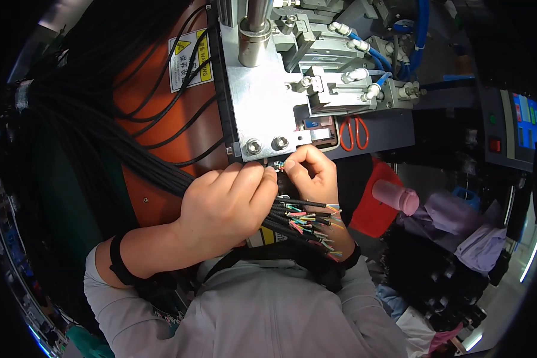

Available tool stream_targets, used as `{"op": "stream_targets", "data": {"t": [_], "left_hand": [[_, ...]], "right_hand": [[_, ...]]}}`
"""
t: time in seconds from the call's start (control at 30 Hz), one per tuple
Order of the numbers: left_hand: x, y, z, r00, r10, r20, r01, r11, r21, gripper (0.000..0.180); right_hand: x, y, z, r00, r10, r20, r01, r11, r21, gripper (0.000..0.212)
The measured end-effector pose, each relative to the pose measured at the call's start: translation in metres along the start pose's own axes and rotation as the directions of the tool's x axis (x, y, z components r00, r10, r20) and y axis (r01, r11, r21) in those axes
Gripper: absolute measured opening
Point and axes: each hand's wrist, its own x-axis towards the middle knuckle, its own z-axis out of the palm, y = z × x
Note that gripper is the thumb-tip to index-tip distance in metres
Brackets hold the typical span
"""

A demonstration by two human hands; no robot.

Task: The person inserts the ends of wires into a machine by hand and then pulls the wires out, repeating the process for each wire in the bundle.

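Below the steel plate [262, 101] of the press machine, both hands are brought together at the small opening under its two bolts. A thick bundle of black cables [161, 173] is clasped in the left hand [226, 206], the grip closed firmly around it just under the plate. One cable end is pinched between thumb and forefinger of the right hand [310, 170], a narrow grip held right at the plate's lower edge; the tip itself is too small to be made out clearly. Stripped ends with coloured inner wires [307, 224] are fanned out beneath the plate, between the two wrists. Orange-handled scissors [353, 132] hang to the right of the plate, and a pink bottle [396, 197] lies lower right of it.

Several risks can be judged. Fingertips are kept very near the tooling, so a pinch could be caused if the press were cycled. A wire could be seated crookedly, since the view is blocked by the hands. Loose ends might be snagged or bent by the tight bundle.
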Motion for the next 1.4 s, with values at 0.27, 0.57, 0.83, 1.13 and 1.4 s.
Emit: {"op": "stream_targets", "data": {"t": [0.27,0.57,0.83,1.13,1.4], "left_hand": [[-0.005,0.007,-0.011,0.989,-0.081,0.121,0.068,0.991,0.111,0.022],[-0.005,0.006,-0.017,0.980,-0.127,0.150,0.113,0.989,0.099,0.023],[-0.003,0.004,-0.017,0.980,-0.124,0.157,0.122,0.992,0.019,0.026],[-0.003,0.003,-0.018,0.982,-0.114,0.148,0.113,0.993,0.019,0.027],[0.000,0.000,-0.014,0.997,-0.055,0.061,0.057,0.998,-0.030,0.022]], "right_hand": [[0.001,0.001,-0.003,0.981,-0.178,-0.078,0.171,0.980,-0.098,0.008],[0.024,0.064,-0.051,0.884,-0.430,-0.181,0.221,0.729,-0.648,0.011],[0.027,0.071,-0.043,0.927,-0.372,-0.052,0.189,0.583,-0.791,0.021],[0.015,0.073,-0.054,0.905,-0.402,-0.141,0.164,0.634,-0.756,0.023],[0.006,0.047,-0.050,0.892,-0.423,-0.160,0.225,0.722,-0.654,0.024]]}}
